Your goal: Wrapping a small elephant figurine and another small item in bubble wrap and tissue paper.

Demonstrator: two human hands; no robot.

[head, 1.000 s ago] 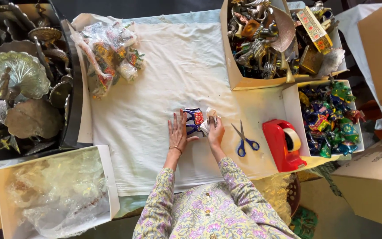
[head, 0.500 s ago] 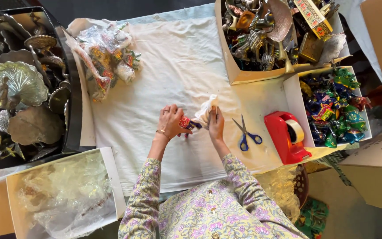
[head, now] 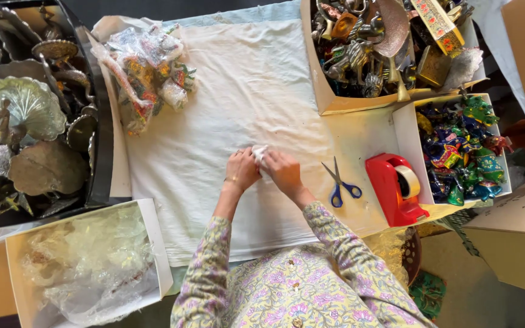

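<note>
Since the earlier frame both hands have drawn together over a small white wrapped bundle (head: 260,153), and the colourful figure seen between them before is now covered. Nearest the camera, two floral sleeves lead up to the left hand (head: 242,172) and right hand (head: 284,172), both with fingers curled and pressed onto the bundle, which lies on the white cloth (head: 244,91) near the middle of the table. Down at the left edge sits one white box of crumpled clear plastic (head: 86,267). Just right of the right hand lies one pair of blue-handled scissors (head: 340,182), and beside them one red tape dispenser (head: 396,188). Further right, one white box of colourful painted figures (head: 460,152) stands apart from the hands. On the far left, one black tray of metal ornaments (head: 31,115) runs along the cloth. At the far end lie one heap of plastic-wrapped figures (head: 147,73) on the cloth's left corner and one cardboard box of brass pieces (head: 372,48) at the right.
</note>
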